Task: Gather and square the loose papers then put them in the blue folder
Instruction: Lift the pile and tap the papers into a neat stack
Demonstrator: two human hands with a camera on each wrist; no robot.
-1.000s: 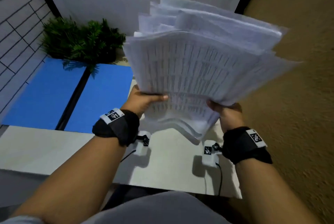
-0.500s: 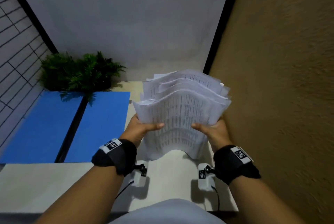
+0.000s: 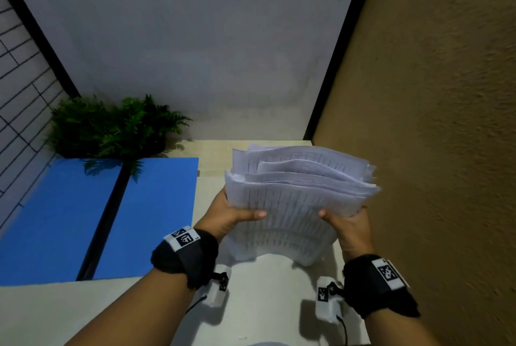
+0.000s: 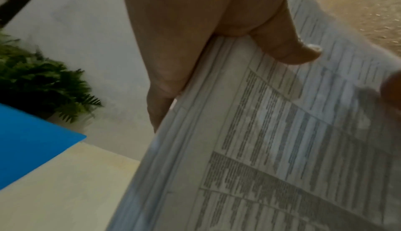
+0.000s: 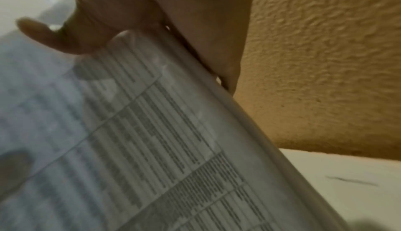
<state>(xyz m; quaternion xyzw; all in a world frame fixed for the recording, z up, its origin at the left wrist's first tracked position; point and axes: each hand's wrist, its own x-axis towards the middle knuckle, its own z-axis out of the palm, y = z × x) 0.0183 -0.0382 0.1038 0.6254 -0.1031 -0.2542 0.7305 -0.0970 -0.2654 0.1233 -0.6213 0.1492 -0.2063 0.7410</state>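
Note:
A thick stack of printed papers (image 3: 296,200) stands on its lower edge on the pale table (image 3: 265,303), top edges fanned and uneven. My left hand (image 3: 231,214) grips its left side, thumb across the front sheet. My right hand (image 3: 346,222) grips the right side the same way. In the left wrist view the left hand (image 4: 217,49) has its thumb on the printed papers (image 4: 271,149) and fingers behind. The right wrist view shows the right hand (image 5: 134,28) clamping the papers (image 5: 141,140). The open blue folder (image 3: 83,220) lies flat to the left, with a corner of the folder (image 4: 28,140) in the left wrist view.
A green fern plant (image 3: 111,127) stands at the back left, overhanging the folder. A rough tan wall (image 3: 432,150) rises close on the right of the table. A grey wall (image 3: 195,38) closes the back. The table's front edge is near my body.
The stack, held high and tilted toward me a second ago, has come down until its lower edge meets the table. Both hands kept their grip on its sides.

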